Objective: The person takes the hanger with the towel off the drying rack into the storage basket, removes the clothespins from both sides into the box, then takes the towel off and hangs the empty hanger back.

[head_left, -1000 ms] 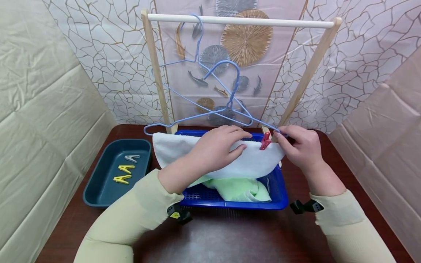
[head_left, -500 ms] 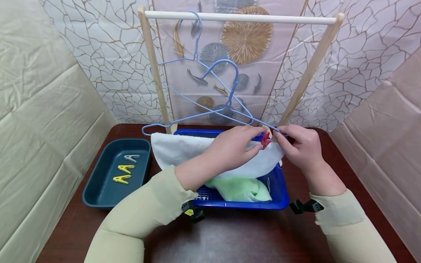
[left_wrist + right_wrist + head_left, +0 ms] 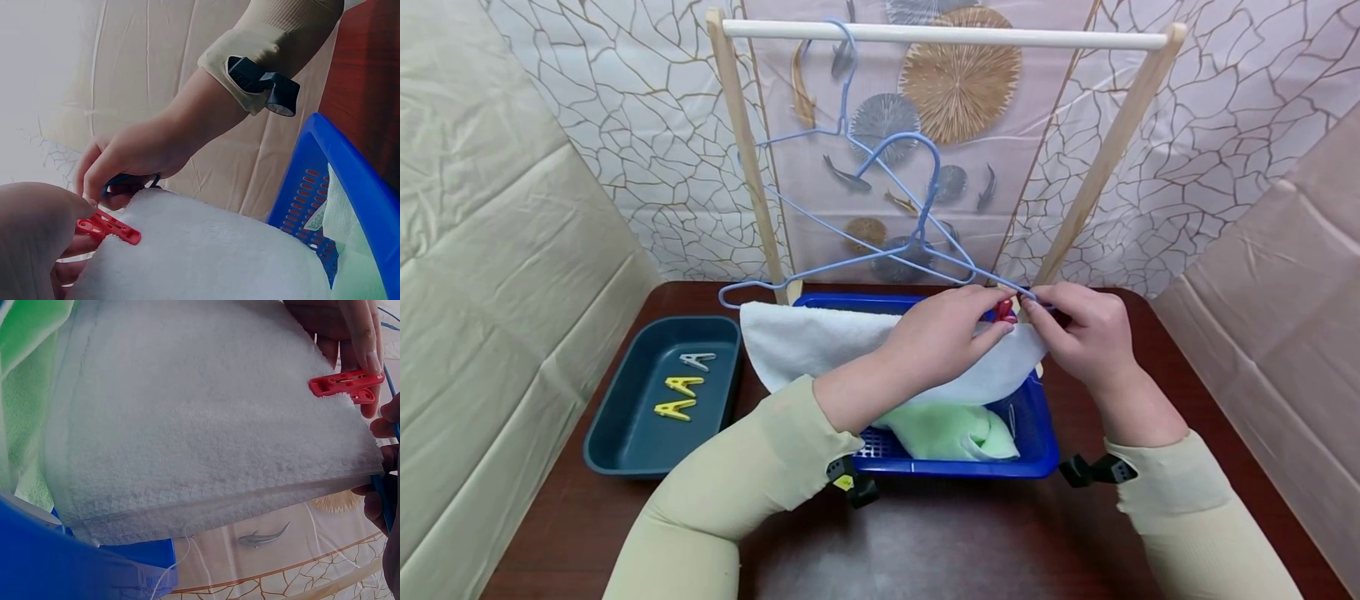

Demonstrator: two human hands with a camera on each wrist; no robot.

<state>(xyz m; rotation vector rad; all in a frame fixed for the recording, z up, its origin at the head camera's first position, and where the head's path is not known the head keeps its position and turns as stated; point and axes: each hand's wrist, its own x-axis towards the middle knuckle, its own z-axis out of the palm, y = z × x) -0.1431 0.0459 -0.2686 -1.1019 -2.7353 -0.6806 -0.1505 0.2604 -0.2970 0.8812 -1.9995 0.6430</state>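
My left hand (image 3: 936, 333) pinches the end of a red clothespin (image 3: 128, 232), thumb on one side and fingers on the other. The clothespin sits on the upper edge of a white towel (image 3: 820, 333), near its right end. That towel hangs along the bottom of a blue clothes hanger (image 3: 922, 218), which is held low in front of the rack. At the hanger's right end, my right hand (image 3: 1082, 333) grips the hanger and the towel's corner between thumb and fingers. The left forearm hides part of the towel in the head view.
Beneath the towel stands a blue basket (image 3: 955, 468) with a light green towel (image 3: 955, 429) in it. A dark teal tray (image 3: 617, 454) at left holds two yellow clothespins (image 3: 683, 386) and a grey one (image 3: 697, 361). Behind, a wooden rack (image 3: 1093, 179) carries another blue hanger (image 3: 844, 92).
My left hand has moved right along the towel and taken hold of the red clothespin. The right hand keeps its grip at the hanger's end.
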